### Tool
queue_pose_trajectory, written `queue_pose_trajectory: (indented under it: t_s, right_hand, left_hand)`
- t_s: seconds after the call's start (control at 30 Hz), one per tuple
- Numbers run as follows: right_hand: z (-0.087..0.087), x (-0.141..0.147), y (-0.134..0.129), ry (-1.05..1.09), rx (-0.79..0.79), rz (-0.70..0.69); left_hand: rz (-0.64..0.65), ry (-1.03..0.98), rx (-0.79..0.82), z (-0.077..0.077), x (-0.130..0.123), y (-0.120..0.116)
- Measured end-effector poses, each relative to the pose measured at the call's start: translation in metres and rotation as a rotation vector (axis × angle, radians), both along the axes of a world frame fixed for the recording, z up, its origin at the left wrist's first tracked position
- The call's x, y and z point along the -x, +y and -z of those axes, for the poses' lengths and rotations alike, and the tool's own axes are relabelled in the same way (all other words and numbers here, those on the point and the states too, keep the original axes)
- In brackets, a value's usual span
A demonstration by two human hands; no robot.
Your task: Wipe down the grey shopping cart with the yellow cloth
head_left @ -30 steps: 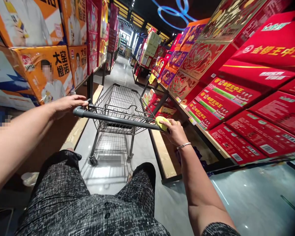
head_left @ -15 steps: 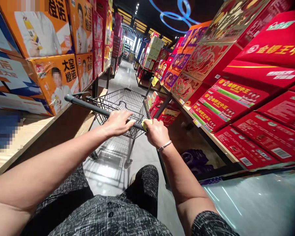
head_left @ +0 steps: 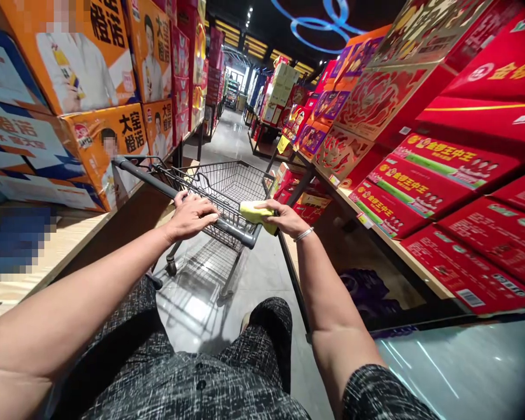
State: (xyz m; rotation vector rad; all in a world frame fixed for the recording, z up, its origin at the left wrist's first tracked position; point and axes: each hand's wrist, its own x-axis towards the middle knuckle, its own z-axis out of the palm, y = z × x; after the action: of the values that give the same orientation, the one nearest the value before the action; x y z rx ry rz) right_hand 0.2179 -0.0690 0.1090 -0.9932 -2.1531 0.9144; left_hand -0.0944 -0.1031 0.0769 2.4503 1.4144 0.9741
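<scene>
A dark wire shopping cart [head_left: 227,184] stands in a shop aisle in front of me, its basket bare. My left hand [head_left: 191,214] rests on the cart's grey handle bar [head_left: 157,182], fingers curled over it near the right part of the bar. My right hand [head_left: 284,217] holds a yellow cloth [head_left: 254,213] against the right end of that bar. A thin bracelet sits on my right wrist.
Orange boxes [head_left: 109,146] fill wooden shelves on the left. Red gift boxes [head_left: 420,186] are stacked on slanted shelves on the right, close to the cart's right side. The glossy grey floor [head_left: 227,140] runs ahead between them toward more displays.
My left hand slid from the bar's left end to near its right end. The cart swung so its handle now angles away to the left. My right hand kept the cloth at the bar's right end.
</scene>
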Motion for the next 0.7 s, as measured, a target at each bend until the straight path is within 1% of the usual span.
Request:
queue_pose_trajectory:
  t_s: [0.07,0.13,0.2,0.27,0.33,0.47,0.57,0.7]
  right_hand:
    - [0.014,0.005,0.022,-0.024,0.003,0.113]
    - [0.029,0.007,0.04,-0.042,0.055,0.207]
    - [0.043,0.007,0.051,-0.041,0.145,0.246]
    - [0.053,0.004,0.058,-0.021,0.223,0.247]
    - [0.058,0.002,0.059,-0.012,0.26,0.234]
    - [0.056,0.006,0.053,-0.061,0.254,0.222]
    - [0.054,0.015,0.044,-0.073,0.174,0.239]
    - [0.059,0.031,0.027,-0.098,0.062,0.283]
  left_hand:
    - [0.007,0.001,-0.003,0.001,0.001,0.001]
    - [0.009,0.001,-0.008,0.001,0.002,0.001]
    - [0.005,0.006,-0.01,0.0,0.002,0.0]
    - [-0.008,0.015,-0.011,0.0,0.002,0.001]
    - [-0.03,0.019,-0.018,-0.001,0.001,0.001]
    - [-0.084,0.004,-0.034,-0.001,0.001,0.007]
    - [-0.107,0.002,-0.042,-0.001,0.007,0.014]
    - [-0.072,0.005,-0.047,0.0,0.024,0.026]
